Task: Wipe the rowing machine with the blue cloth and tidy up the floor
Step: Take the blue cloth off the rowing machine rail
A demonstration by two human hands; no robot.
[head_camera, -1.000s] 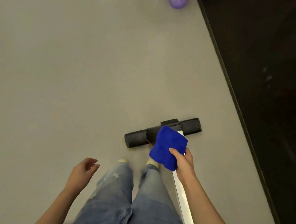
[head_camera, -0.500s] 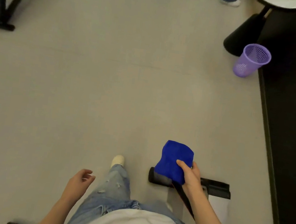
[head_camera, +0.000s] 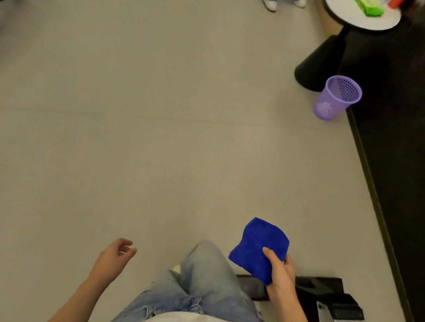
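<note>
Now the blue cloth (head_camera: 259, 248) is bunched in the right hand (head_camera: 281, 276), whose fingers are closed around its lower edge, held in the air above the black end foot of the rower (head_camera: 324, 289), low and right in the view beside the person's jeans. Left of the legs, the left hand (head_camera: 112, 258) hangs over the bare floor (head_camera: 134, 129) with its fingers loosely curled and holding nothing. Farther off at upper right, a purple basket (head_camera: 335, 98) stands on the floor just beside the black cone base of a round tabletop (head_camera: 360, 14) that carries a green packet (head_camera: 367, 4).
</note>
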